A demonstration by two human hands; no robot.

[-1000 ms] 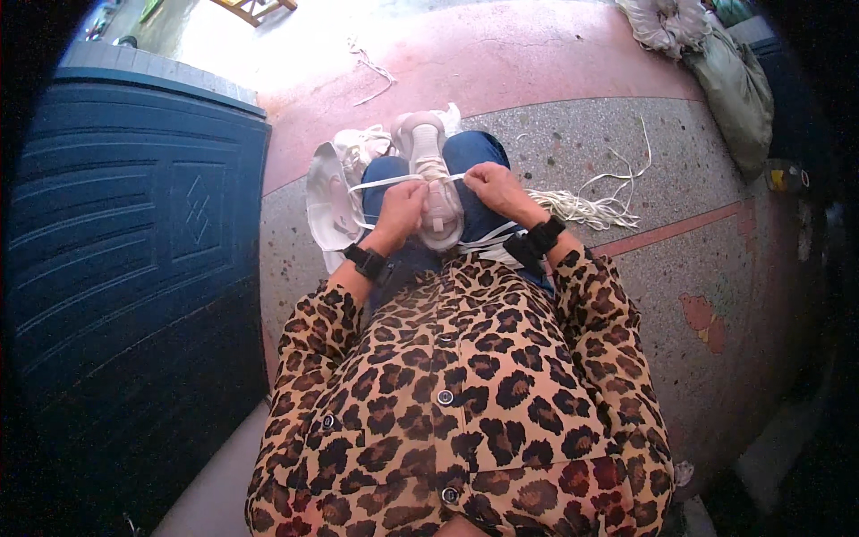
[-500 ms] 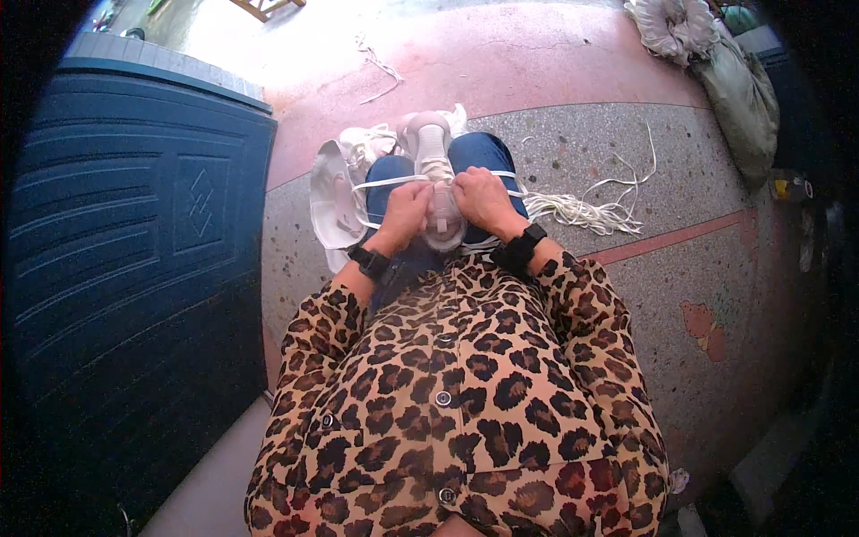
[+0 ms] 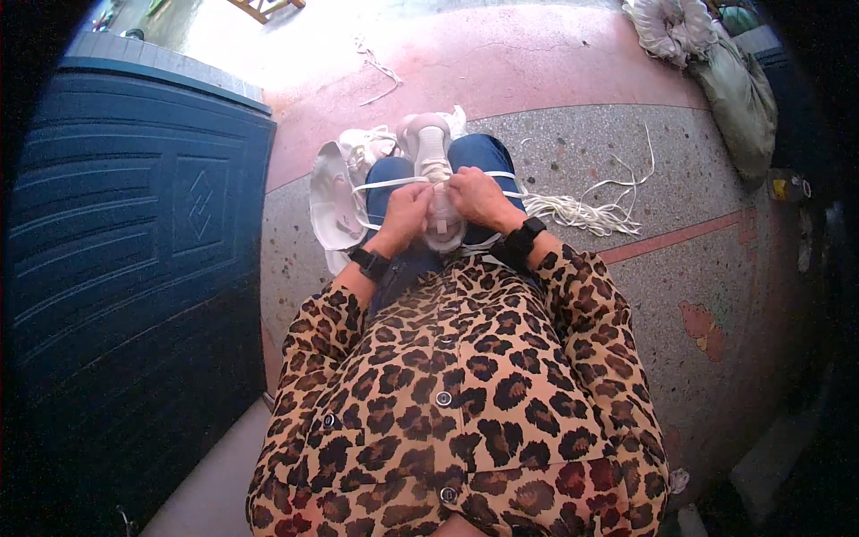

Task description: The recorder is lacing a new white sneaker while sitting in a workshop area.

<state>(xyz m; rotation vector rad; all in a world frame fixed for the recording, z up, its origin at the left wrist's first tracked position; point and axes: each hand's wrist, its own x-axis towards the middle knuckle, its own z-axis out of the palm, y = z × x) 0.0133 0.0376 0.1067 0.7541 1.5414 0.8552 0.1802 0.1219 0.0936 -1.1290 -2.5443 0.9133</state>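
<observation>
Here, lacing was in hand: the left hand [image 3: 404, 213] and right hand [image 3: 472, 197] pinched the white lace [image 3: 383, 183] over the white shoe [image 3: 436, 174] on the lap; tensioning evenly likely followed.

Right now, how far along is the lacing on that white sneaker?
In hand: the left hand and right hand work a white lace on the white sneaker held on the lap. Lacing progress is hidden. Possibly left: another white shoe beside the knee and a bundle of loose laces on the floor.
</observation>
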